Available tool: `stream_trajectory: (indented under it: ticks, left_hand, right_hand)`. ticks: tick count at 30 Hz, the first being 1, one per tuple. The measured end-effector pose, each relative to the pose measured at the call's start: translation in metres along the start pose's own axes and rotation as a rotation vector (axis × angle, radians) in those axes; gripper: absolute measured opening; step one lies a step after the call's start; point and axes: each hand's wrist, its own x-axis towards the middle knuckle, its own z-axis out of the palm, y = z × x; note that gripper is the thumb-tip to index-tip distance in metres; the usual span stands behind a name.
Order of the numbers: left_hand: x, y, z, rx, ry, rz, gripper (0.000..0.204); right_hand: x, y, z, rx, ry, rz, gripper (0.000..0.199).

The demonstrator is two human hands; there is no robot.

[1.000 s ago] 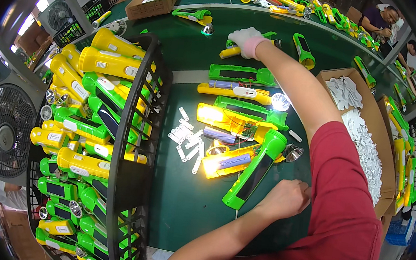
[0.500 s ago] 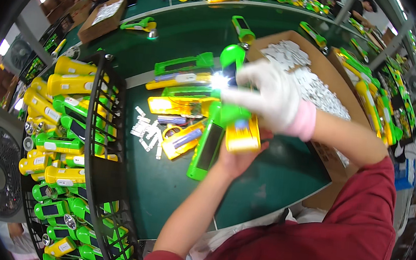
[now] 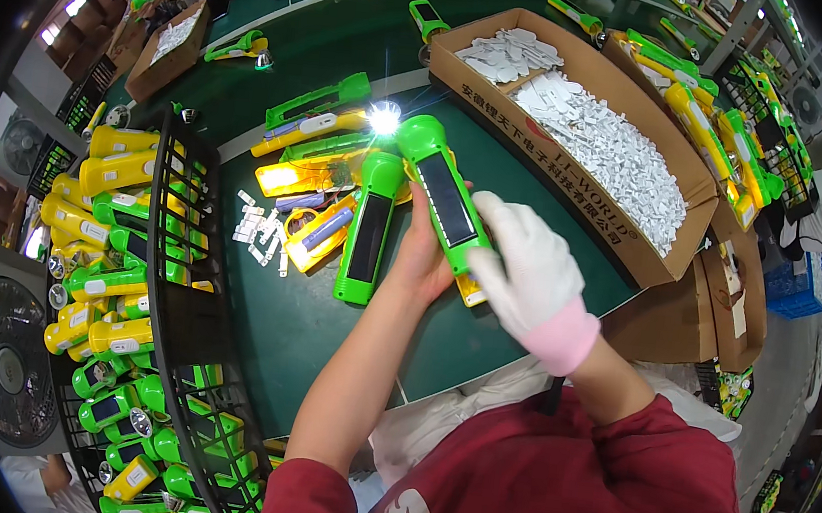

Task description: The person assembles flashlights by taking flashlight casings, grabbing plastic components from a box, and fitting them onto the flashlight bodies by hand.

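My bare left hand [image 3: 421, 257] wraps from below around a green flashlight shell [image 3: 443, 198] with a dark solar panel. A yellow flashlight half [image 3: 470, 289] shows under the shell's lower end. My white-gloved right hand [image 3: 526, 273] has its thumb and fingers at the shell's lower right edge. Just left lies another green flashlight [image 3: 368, 228] with a dark panel, its upper end by a brightly lit lamp [image 3: 383, 116]. Beside it are a yellow half with wiring [image 3: 285, 179] and a yellow half holding a lilac battery [image 3: 326, 231]. Farther off lies a green shell [image 3: 319, 101].
Small white strips [image 3: 260, 232] lie left of the parts. A black crate [image 3: 189, 324] full of yellow and green flashlights [image 3: 116, 335] stands at the left, by a fan [image 3: 9, 366]. A cardboard box [image 3: 539, 155] of white pieces sits at the right. Other people work farther back.
The green shell has come down onto the yellow half, its panel now facing up. My right hand has moved from its upper part to its lower end. The whole view has shifted.
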Motion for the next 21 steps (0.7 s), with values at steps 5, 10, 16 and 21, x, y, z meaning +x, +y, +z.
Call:
stream_trajectory:
  ticks: [5,10,16,21]
  left_hand:
    - [-0.006,0.000,0.004,0.056,0.082,0.044,0.058]
    - [-0.002,0.005,-0.002,0.125,-0.032,0.014,0.057]
    - [-0.001,0.004,-0.007,0.104,0.018,0.025,0.057]
    - [0.000,0.005,-0.009,0.087,-0.001,0.065,0.056]
  right_hand:
    - [0.019,-0.006,0.028,-0.234,-0.164,0.162,0.057]
    - [0.029,0.001,0.020,-0.157,-0.262,0.274,0.057]
    - [0.005,0.017,0.027,-0.040,0.011,0.151,0.056]
    - [-0.008,0.015,0.028,0.008,-0.008,0.155,0.059]
